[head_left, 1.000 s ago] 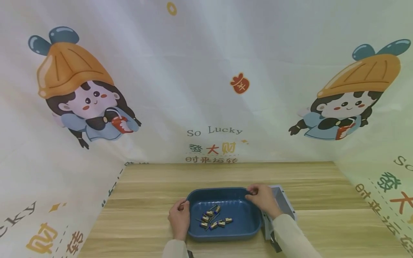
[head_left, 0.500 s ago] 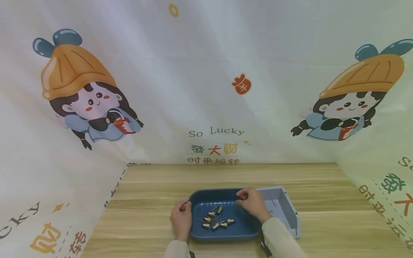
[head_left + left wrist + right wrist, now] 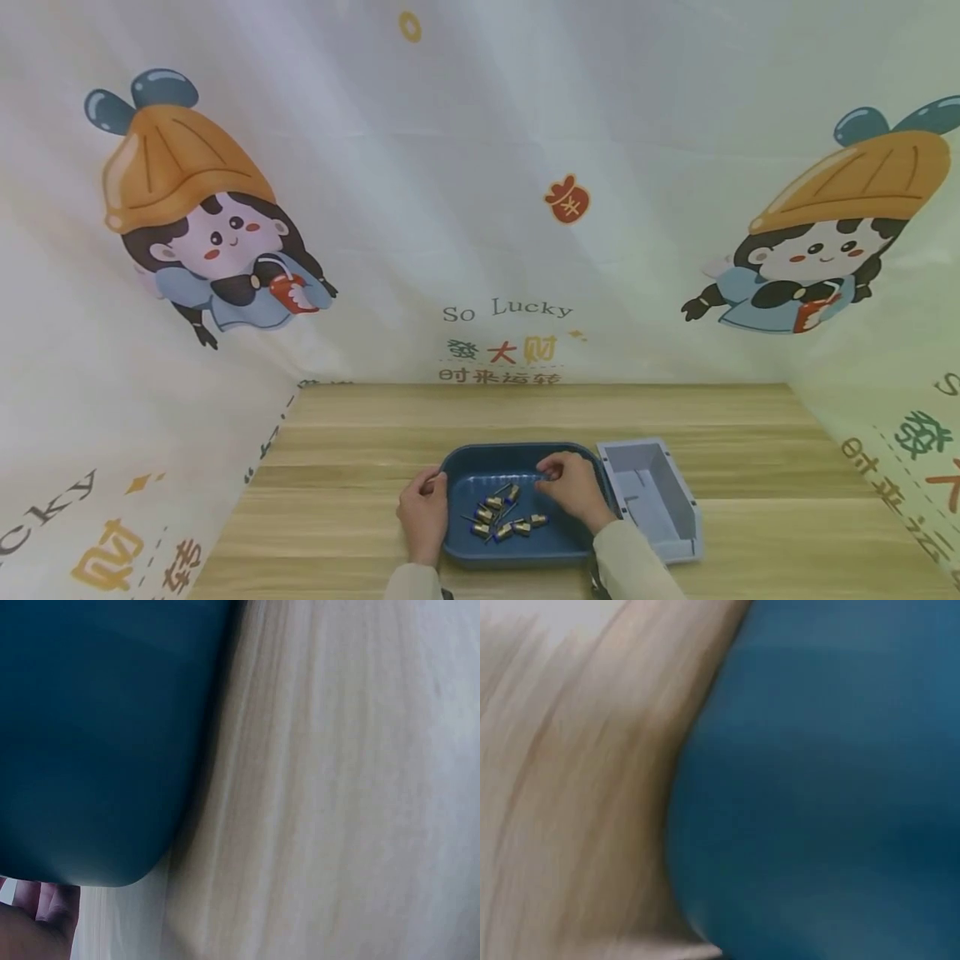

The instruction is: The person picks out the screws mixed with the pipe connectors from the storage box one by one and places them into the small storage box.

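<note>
A dark blue tray point(image 3: 555, 546) holds several small brass-coloured pieces point(image 3: 482, 529) with blue ends and thin shafts, clustered left of its middle. My left hand point(image 3: 423, 512) grips the tray's left rim, thumb on top. In the left wrist view, fingers point(image 3: 49, 907) curl at the edge of the same blue wall. My right hand point(image 3: 573, 487) hovers over the right half of the tray, its fingers loosely bent and apart from the pieces. Nothing shows between its fingertips. The right wrist view holds only the blurred tray wall point(image 3: 817, 795) and wood, with no fingers visible.
Just right of the tray stands a grey open box point(image 3: 660, 500) with a few thin dark items or slots inside, partly behind my right forearm. The wooden table point(image 3: 337, 467) meets a printed cloth backdrop point(image 3: 495, 208) behind and on both sides.
My right hand has moved left and down, from the grey box and the tray's right rim to over the tray's inside. The grey box shows more fully. My left hand stays at the rim.
</note>
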Action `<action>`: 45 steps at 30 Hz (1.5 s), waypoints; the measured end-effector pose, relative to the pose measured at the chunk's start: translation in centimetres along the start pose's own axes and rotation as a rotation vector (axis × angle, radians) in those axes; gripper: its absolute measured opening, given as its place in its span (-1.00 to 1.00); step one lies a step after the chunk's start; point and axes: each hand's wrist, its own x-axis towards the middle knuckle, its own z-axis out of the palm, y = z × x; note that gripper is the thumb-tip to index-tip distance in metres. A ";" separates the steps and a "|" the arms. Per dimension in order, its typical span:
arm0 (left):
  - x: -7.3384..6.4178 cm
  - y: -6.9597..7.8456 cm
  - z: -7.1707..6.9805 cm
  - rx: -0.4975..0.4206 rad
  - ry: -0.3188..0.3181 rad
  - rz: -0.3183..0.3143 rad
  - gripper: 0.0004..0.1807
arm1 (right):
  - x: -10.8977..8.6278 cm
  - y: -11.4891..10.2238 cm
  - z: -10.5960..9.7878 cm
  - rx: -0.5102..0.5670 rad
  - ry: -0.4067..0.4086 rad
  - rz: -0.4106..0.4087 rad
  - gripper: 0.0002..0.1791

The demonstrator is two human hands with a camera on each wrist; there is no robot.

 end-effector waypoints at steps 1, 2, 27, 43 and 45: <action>0.0 0.0 0.0 0.000 -0.002 0.000 -0.81 | 0.0 0.0 0.1 -0.002 -0.002 0.000 -0.80; 0.0 0.0 0.0 0.001 -0.004 0.000 -0.81 | -0.1 0.0 0.3 -0.002 -0.003 -0.002 -0.80; -0.1 0.1 0.1 -0.002 0.008 -0.003 -0.81 | -0.2 0.3 2.8 -0.028 -0.040 -0.051 -0.82; 0.0 -0.1 0.2 -0.001 0.011 0.005 -0.81 | -0.4 0.3 3.5 -0.021 -0.154 -0.017 -0.75; 0.0 -0.2 0.2 0.002 0.013 0.009 -0.81 | -0.4 0.4 3.6 -0.022 -0.162 -0.016 -0.75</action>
